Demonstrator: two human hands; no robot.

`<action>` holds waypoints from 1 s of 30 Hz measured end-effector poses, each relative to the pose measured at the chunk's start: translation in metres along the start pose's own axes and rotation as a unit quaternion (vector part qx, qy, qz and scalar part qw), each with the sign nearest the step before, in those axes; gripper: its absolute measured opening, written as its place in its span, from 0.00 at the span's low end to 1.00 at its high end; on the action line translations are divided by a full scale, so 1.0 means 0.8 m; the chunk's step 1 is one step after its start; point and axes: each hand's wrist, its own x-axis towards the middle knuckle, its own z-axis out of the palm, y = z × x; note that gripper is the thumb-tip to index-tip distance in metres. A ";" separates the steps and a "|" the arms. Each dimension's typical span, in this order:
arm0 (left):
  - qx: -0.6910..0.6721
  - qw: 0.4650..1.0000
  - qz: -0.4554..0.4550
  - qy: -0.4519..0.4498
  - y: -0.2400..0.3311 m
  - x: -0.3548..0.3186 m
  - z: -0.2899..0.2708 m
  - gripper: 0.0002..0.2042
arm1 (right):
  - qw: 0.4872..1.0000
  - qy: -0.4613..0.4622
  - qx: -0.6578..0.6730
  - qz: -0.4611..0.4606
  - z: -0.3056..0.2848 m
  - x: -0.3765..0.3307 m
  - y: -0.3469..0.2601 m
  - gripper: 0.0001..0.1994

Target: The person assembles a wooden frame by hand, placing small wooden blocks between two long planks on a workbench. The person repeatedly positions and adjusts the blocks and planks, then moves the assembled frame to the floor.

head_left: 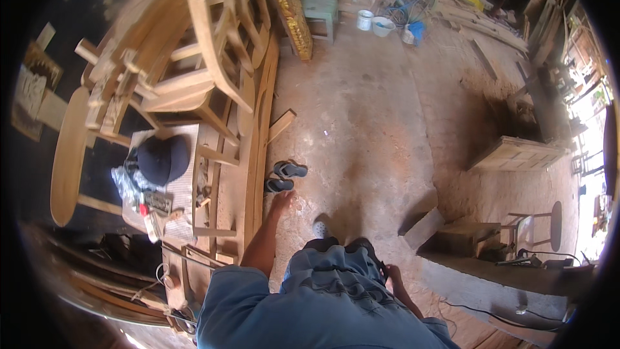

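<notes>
My left arm reaches forward on the left, and my left hand (283, 199) is over the floor just below a pair of dark flip-flops (290, 169). Its fingers are too small and blurred to make out. Beside my right hip hangs my right hand (393, 274), next to something dark and strap-like (383, 271) at the edge of my blue shirt (323, 297). Whether the fingers grip that dark thing does not show. One foot in a light, dotted shoe (320, 229) sticks out ahead of me.
Unfinished wooden chairs (213, 58) are piled on long boards (248, 174) at left. A dark cap (163, 158) and small items lie on a chair seat. White buckets (365, 20) and a green stool (319, 10) stand far ahead. A workbench (491, 284) with a cable is at right.
</notes>
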 end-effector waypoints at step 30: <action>0.255 0.964 0.068 -0.013 0.205 0.351 -0.002 0.14 | 0.917 -0.072 -0.163 -0.358 0.095 0.469 -1.152 0.13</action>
